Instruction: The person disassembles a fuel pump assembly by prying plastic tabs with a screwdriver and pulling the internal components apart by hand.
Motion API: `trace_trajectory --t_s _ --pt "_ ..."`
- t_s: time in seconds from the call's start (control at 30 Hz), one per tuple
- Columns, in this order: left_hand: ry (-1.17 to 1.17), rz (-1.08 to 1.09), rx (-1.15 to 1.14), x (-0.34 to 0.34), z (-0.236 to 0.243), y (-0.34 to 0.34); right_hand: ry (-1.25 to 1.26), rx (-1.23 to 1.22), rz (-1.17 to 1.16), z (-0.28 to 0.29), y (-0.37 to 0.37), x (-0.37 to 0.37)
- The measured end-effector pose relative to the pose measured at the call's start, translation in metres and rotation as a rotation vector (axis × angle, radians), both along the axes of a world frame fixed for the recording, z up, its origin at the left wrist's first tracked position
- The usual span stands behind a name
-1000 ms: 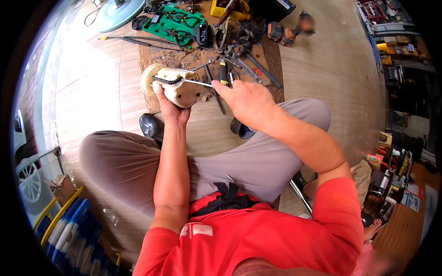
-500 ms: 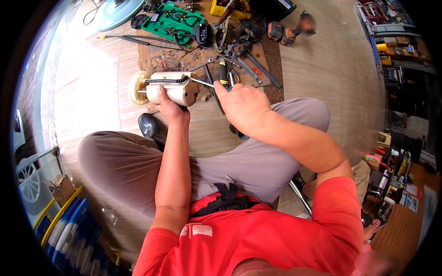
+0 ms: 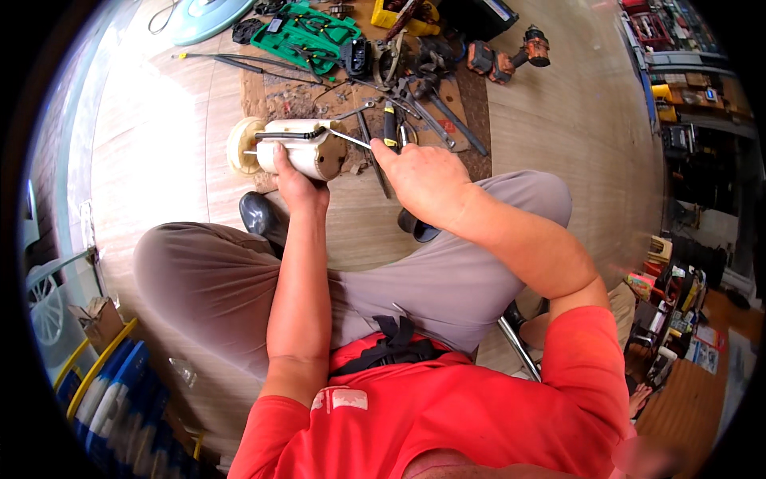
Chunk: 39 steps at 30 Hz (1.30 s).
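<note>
My left hand is wrapped round the underside of a cream plastic fuel pump module, its thumb along the near side. The module lies nearly level above the floor, with a round flange at its left end. A black corrugated hose runs along its top. In my right hand is a screwdriver, its thin metal shaft pointing left. The shaft's tip meets the hose's right end near the module's upper edge. My right fist hides the handle.
Beyond the module, a cardboard sheet bears a green tool case, a yellow-and-black knife and several wrenches and metal parts. A cordless drill stands to the right. Blue boxes sit at the lower left.
The module has turned slightly, so more of its right end face shows. The screwdriver's tip has shifted a little left and up, staying at the hose end. Both grips are unchanged.
</note>
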<state>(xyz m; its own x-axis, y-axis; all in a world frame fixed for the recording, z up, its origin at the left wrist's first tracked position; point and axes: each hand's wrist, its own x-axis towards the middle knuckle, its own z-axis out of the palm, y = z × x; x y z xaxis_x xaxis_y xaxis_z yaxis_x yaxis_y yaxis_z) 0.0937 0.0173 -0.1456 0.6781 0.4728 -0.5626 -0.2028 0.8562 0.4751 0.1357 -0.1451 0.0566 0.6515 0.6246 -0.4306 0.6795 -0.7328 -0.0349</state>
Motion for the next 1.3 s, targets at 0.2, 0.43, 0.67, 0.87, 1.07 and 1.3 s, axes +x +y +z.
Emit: trace_trajectory --t_s 0.2,0.43,0.67,0.87,1.07,1.3 --pt "-0.090 -0.102 -0.022 -0.005 -0.005 0.013 -0.116 0.146 0.146 -0.025 -0.028 0.007" --pt "-0.047 -0.198 -0.135 -0.003 0.024 0.010 -0.174 0.267 0.186 -0.026 -0.029 0.003" --pt "-0.192 -0.172 -0.299 -0.002 0.040 0.007 -0.035 0.520 0.035 -0.006 -0.033 0.012" --pt "-0.330 -0.213 -0.384 -0.006 0.047 0.001 0.034 0.682 -0.034 0.004 -0.030 0.010" --pt "-0.373 -0.207 -0.418 -0.004 0.046 -0.003 0.124 0.733 -0.045 0.008 -0.031 0.011" --pt "-0.328 -0.177 -0.407 -0.004 0.040 -0.003 0.245 0.505 -0.042 0.022 -0.038 0.014"
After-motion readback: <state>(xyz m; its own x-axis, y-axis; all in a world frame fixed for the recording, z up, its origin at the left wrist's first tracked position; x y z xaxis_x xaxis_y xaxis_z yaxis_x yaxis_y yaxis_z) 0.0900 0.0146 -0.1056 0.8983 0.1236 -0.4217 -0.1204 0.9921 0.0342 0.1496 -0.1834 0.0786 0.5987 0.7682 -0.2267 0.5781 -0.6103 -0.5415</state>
